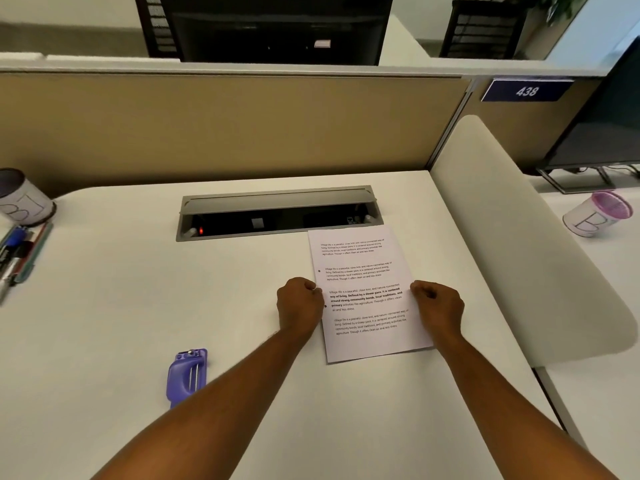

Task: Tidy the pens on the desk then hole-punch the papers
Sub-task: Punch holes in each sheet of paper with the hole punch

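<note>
A printed sheet of paper (pixel 363 296) lies flat on the white desk (pixel 138 323), right of centre, with two punched holes along its left edge. My left hand (pixel 299 304) pinches the sheet's left edge and my right hand (pixel 438 306) pinches its right edge, fingers curled. A purple hole punch (pixel 187 375) lies on the desk to the left, beside my left forearm. Several pens (pixel 17 252) lie in a loose pile at the far left edge, just in front of a white cup (pixel 22 199) marked with a letter.
An open cable tray (pixel 277 213) is sunk into the desk behind the paper. A tan partition (pixel 225 126) closes the back. A white curved divider (pixel 512 237) rises on the right; beyond it stand a pink-rimmed cup (pixel 595 213) and a monitor (pixel 602 126).
</note>
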Demonstrator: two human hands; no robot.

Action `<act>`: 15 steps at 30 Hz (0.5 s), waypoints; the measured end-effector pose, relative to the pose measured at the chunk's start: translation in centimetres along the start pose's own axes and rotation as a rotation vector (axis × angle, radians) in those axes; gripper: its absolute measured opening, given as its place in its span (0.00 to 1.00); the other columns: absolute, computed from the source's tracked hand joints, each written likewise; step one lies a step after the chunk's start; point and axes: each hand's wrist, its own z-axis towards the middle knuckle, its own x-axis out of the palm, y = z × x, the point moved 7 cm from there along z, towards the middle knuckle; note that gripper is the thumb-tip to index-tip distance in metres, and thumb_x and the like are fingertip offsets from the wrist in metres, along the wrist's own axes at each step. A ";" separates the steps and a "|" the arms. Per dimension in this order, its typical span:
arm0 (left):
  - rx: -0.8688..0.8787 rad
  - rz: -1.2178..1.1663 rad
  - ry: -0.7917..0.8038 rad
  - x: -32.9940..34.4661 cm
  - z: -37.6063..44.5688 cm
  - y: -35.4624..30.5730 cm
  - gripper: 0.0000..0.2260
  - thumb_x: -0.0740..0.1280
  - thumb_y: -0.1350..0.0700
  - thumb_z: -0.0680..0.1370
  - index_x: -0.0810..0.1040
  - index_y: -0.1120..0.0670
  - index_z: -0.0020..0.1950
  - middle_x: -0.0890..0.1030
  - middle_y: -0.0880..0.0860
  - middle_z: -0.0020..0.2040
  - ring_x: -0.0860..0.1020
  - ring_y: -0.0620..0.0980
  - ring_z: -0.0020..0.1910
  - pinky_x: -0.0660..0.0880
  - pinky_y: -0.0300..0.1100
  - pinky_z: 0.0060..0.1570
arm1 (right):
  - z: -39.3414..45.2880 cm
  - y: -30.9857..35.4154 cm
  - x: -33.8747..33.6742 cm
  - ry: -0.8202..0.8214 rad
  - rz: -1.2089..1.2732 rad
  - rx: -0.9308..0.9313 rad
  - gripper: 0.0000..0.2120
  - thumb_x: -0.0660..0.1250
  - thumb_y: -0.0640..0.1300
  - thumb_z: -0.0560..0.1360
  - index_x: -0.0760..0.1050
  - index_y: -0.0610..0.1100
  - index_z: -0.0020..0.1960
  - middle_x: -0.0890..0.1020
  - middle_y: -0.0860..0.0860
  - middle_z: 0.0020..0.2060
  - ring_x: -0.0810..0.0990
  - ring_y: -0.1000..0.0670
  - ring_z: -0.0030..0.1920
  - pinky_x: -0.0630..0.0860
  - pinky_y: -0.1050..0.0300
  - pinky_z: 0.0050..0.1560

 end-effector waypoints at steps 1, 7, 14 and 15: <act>0.001 -0.002 -0.001 0.0 0.0 0.1 0.07 0.69 0.58 0.77 0.84 0.57 0.53 0.85 0.51 0.49 0.74 0.41 0.35 0.70 0.37 0.43 | 0.0 0.2 0.0 -0.003 -0.022 -0.014 0.10 0.72 0.46 0.78 0.86 0.43 0.54 0.88 0.47 0.51 0.84 0.47 0.52 0.73 0.59 0.55; -0.003 -0.009 0.020 -0.3 -0.1 0.2 0.07 0.68 0.58 0.76 0.84 0.58 0.50 0.85 0.51 0.49 0.79 0.49 0.45 0.71 0.38 0.44 | 0.0 1.1 -0.4 -0.039 -0.082 -0.038 0.13 0.69 0.48 0.80 0.87 0.40 0.47 0.88 0.47 0.43 0.83 0.46 0.42 0.74 0.58 0.48; -0.005 -0.028 0.073 -0.9 -0.4 0.7 0.12 0.68 0.58 0.76 0.83 0.59 0.57 0.83 0.56 0.58 0.80 0.55 0.57 0.74 0.41 0.47 | -0.9 1.6 -0.4 0.010 -0.175 -0.056 0.19 0.67 0.48 0.79 0.72 0.43 0.32 0.77 0.46 0.28 0.74 0.40 0.36 0.70 0.51 0.39; 0.007 -0.034 0.085 -1.0 -0.6 0.7 0.13 0.68 0.58 0.77 0.82 0.58 0.60 0.82 0.55 0.60 0.80 0.54 0.58 0.71 0.39 0.49 | -1.2 1.8 -0.2 0.037 -0.189 -0.064 0.17 0.68 0.49 0.79 0.71 0.46 0.33 0.76 0.48 0.30 0.75 0.41 0.38 0.70 0.51 0.41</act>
